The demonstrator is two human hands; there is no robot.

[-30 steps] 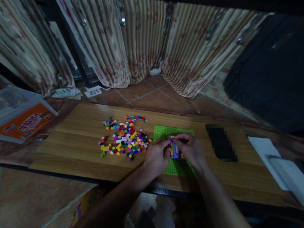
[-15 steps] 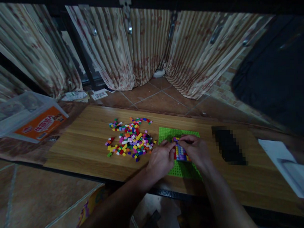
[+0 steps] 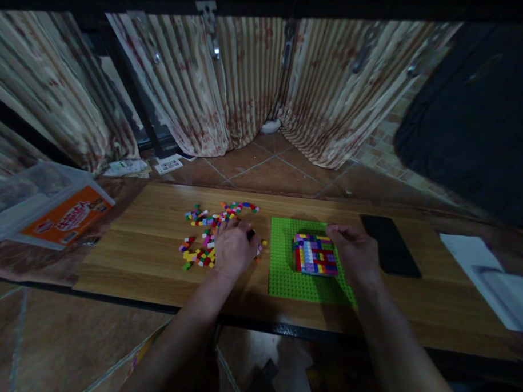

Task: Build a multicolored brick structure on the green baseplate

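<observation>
My left hand (image 3: 235, 246) lies over the pile of small coloured toy bricks (image 3: 199, 257), covering its middle. Its thumb and forefinger are apart, with a dark spot between them that I cannot make out. On the green studded baseplate (image 3: 282, 281) sits a low rectangular block of multicoloured bricks (image 3: 309, 256), with white and pale rows in its middle. My right hand (image 3: 355, 251) is just beside the block's right edge, over the plate. Its fingers are curled together, and whatever they may hold is hidden.
A black phone (image 3: 389, 246) lies on the wooden table (image 3: 130, 246) to the right, near white papers (image 3: 473, 251). At the left stands a clear plastic tub (image 3: 59, 191) with an orange label. Striped curtains (image 3: 249, 82) hang beyond the table.
My left hand has left the brick block and moved left onto the loose pile. My right hand has shifted slightly right, so the block's top is now uncovered.
</observation>
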